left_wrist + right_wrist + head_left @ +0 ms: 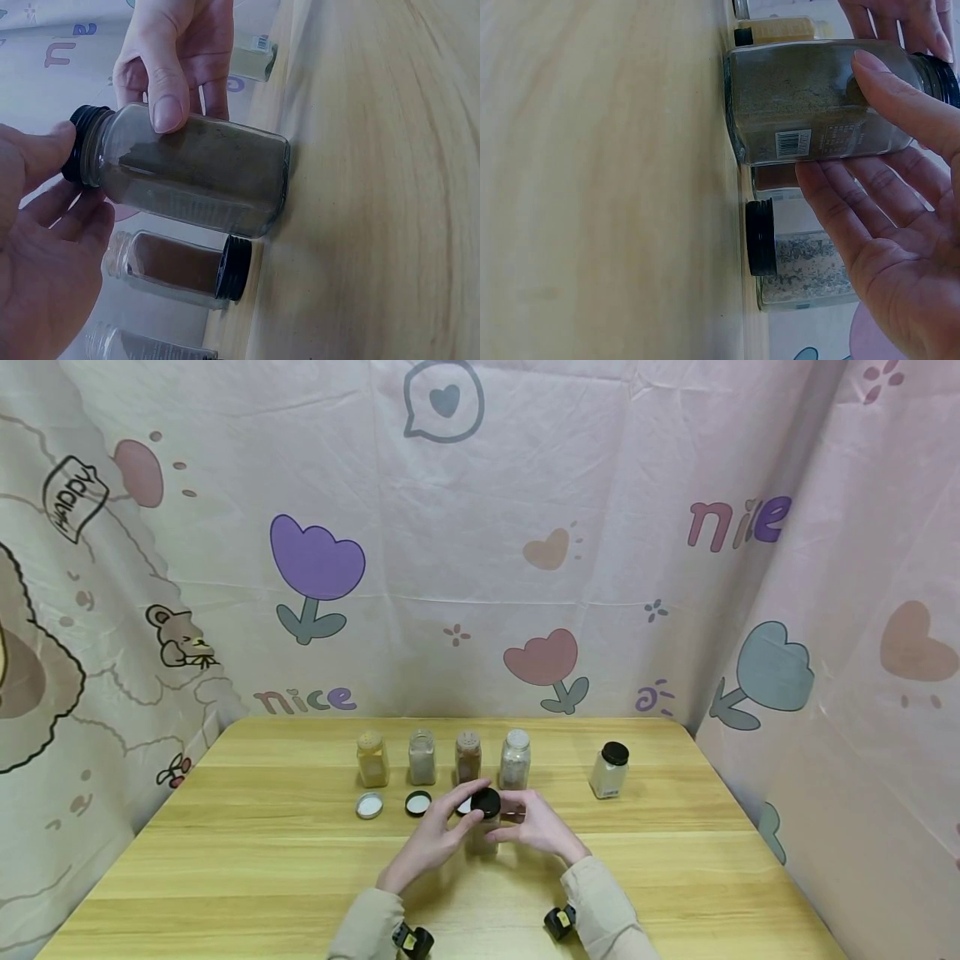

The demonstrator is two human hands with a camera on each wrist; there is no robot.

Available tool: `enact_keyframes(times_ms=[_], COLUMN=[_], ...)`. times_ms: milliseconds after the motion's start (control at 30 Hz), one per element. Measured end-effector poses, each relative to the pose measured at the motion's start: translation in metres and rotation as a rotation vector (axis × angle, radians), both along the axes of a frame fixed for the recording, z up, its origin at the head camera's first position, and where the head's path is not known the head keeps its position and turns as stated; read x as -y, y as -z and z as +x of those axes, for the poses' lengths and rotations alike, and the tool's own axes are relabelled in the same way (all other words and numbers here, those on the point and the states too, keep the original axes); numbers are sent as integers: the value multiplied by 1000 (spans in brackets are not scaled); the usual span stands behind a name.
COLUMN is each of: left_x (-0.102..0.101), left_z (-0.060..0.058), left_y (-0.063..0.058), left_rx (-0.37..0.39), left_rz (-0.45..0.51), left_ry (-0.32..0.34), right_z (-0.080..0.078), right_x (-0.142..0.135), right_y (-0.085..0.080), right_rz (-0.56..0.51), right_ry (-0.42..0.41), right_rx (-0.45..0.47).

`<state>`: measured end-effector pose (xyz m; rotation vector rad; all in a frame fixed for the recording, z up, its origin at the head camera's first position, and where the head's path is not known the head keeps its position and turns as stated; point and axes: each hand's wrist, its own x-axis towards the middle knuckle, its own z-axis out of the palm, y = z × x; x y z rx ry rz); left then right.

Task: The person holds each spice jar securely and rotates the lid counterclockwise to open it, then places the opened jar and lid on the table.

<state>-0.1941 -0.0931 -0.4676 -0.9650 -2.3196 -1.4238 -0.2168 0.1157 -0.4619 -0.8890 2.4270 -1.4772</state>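
Note:
A clear glass spice jar (202, 169) of grey-brown powder stands upright on the table, its black lid (486, 802) on. At the lid, my left hand (435, 839) pinches the rim between thumb and fingers. My right hand (542, 825) holds the body of the jar from the right, thumb on the near side and fingers behind, as the right wrist view shows. A barcode label is visible low on the glass. Behind it are a spice jar of brown powder (176, 262) and one of dark flecks (810, 266).
Uncapped jars with yellow powder (372, 762), grey contents (422, 760), and the brown and flecked contents form a row at the back. Loose lids lie before them, including a white-lined lid (369, 806) and a black-rimmed lid (417, 803). A black-capped jar (610, 772) stands farther right.

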Motion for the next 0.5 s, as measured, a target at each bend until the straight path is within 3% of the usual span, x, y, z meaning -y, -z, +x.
enact_keyframes(times_ms=[133, 367, 500], left_x=[-1, -9, -7], left_z=[0, 3, 2], left_y=[0, 1, 1], left_rx=[-16, 11, 32], left_rz=[10, 41, 34], left_ry=[-23, -149, -124], right_z=[-3, -6, -6], right_x=[-1, -3, -3], right_y=[5, 8, 8], right_rz=[5, 4, 3], right_ry=[0, -4, -8], right_rx=[4, -4, -8])
